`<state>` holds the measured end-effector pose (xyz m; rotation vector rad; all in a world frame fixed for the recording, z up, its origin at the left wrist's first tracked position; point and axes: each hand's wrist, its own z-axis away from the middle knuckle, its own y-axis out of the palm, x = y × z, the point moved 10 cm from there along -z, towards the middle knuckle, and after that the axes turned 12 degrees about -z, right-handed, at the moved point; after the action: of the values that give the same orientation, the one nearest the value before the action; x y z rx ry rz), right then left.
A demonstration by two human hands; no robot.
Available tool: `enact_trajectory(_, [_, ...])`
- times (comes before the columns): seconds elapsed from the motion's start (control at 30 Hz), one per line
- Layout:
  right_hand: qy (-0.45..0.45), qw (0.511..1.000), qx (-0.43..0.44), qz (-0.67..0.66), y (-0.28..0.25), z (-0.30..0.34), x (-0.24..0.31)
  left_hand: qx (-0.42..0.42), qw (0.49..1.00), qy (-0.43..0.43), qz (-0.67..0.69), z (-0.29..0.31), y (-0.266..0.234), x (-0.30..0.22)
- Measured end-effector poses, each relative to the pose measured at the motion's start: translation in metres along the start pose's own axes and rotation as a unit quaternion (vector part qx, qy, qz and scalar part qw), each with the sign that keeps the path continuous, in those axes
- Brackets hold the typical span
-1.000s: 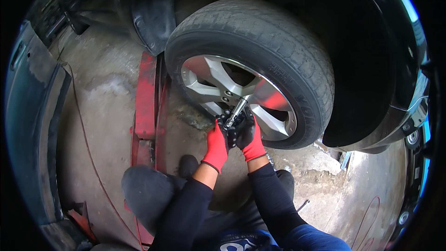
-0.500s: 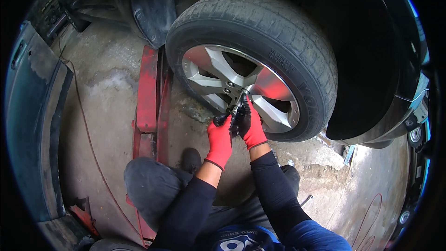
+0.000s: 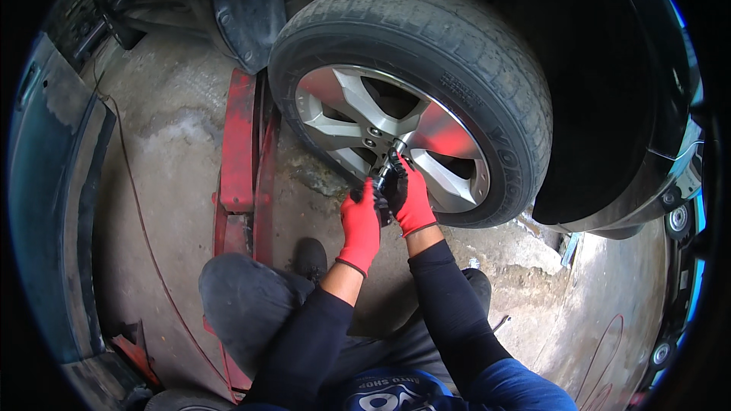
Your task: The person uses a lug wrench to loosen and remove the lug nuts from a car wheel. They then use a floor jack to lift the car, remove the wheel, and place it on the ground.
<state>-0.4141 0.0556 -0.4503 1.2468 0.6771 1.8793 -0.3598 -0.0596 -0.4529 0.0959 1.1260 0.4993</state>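
Head view, clock face read from picture centre unless noted.

Left hand (image 3: 359, 230): gloved in red with black fingers; curled narrow around the near end of a silver tool (image 3: 398, 146); exact finger placing partly hidden; between 6 and 7 o'clock of the wheel's middle.

Right hand (image 3: 411, 199): gloved alike; closed narrow along the shaft of the same tool, fingers pointing towards 11 o'clock; just beside the left, at 5 o'clock of the wheel's middle.

Tool: slim, metal; far end at the spoked middle of the wheel (image 3: 435, 131), slanting from there towards 7 o'clock into both gloves; seating at the far end too small to tell.

Wheel: at 1 o'clock; silver spokes, black tyre, upright under dark bodywork (image 3: 594, 144) at 3 o'clock.

Red beam (image 3: 241, 144): at 10 o'clock, on concrete floor (image 3: 171, 205).

Dark panel (image 3: 57, 198): at 9 o'clock.

Thin hose (image 3: 137, 205): between panel and beam.
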Motion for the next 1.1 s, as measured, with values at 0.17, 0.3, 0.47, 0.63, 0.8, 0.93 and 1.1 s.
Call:
enact_trajectory(0.17, [0.063,0.978,0.086,-0.179,0.031,0.011,-0.011,0.016,0.999,0.003,-0.048,-0.002,-0.013,-0.004])
enact_trajectory(0.3, [0.043,0.985,0.039,-0.164,-0.015,-0.019,-0.017,-0.008,1.000,-0.013,-0.014,-0.005,-0.003,-0.001])
enact_trajectory(0.47, [-0.014,0.989,0.045,-0.139,-0.006,-0.016,-0.011,0.001,0.997,0.061,-0.055,-0.002,0.001,-0.014])
enact_trajectory(0.63, [0.027,0.997,0.013,-0.069,0.003,-0.005,-0.014,-0.005,0.999,0.035,0.016,-0.019,-0.008,0.002])
enact_trajectory(0.8, [0.007,0.995,0.028,-0.097,0.023,0.009,-0.006,-0.006,0.999,0.020,-0.027,-0.011,-0.009,-0.005])
enact_trajectory(0.93, [-0.010,0.999,0.015,-0.039,-0.007,-0.005,0.002,-0.005,0.999,0.033,0.027,-0.004,0.009,-0.010])
enact_trajectory(1.1, [0.025,0.983,0.081,-0.165,0.043,0.021,-0.002,0.002,1.000,0.012,-0.027,-0.013,-0.012,-0.002])
